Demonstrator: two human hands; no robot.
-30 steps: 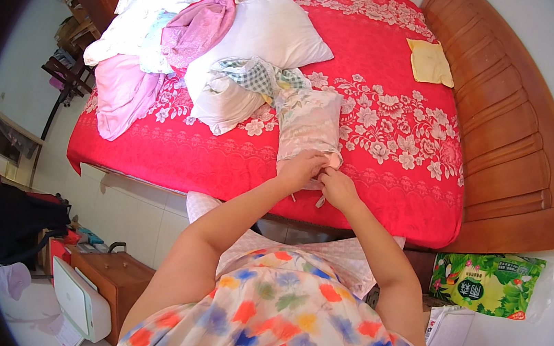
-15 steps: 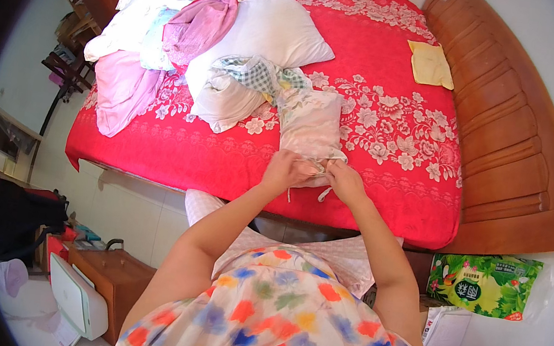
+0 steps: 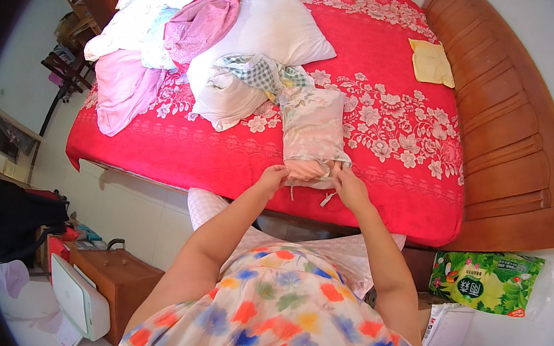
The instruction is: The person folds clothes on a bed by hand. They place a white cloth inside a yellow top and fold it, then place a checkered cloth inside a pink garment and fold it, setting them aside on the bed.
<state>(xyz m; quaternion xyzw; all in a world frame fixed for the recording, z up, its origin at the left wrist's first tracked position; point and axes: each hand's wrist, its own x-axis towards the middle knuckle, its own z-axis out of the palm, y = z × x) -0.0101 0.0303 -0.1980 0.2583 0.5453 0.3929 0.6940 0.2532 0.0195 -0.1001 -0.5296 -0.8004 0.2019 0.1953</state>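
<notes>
Left hand (image 3: 274, 175) and right hand (image 3: 351, 186) pinch the two near corners of a pale floral cover (image 3: 314, 119), thumbs and fingers drawn together on thin folds of cloth, with the mouth spread between them. Exactly how much fabric each fingertip has caught is too small to make out. The cover lies flat near the front edge of a bed, just in front of the person, its mouth facing the wearer.

Inside, a peach-coloured insert (image 3: 306, 170) shows at the mouth. Most of the cover's length appears filled, so the insert looks largely in place; the near end is unfastened, and a white tie (image 3: 327, 198) hangs loose, unknotted, beside the right hand. Whether the far corners are filled out is hard to judge.

Beyond the cover's far end, a green-checked cloth (image 3: 251, 72) lies bunched against a large white pillow (image 3: 277, 28). Farther left, a rose-pink cloth (image 3: 202, 22) and a lighter pink cloth (image 3: 124, 95) lie in a loose heap on the red bedspread (image 3: 391, 201), its pattern pale blossoms. A folded yellow cloth (image 3: 431, 63) rests well apart, near the wooden headboard (image 3: 511, 126) at right.
</notes>
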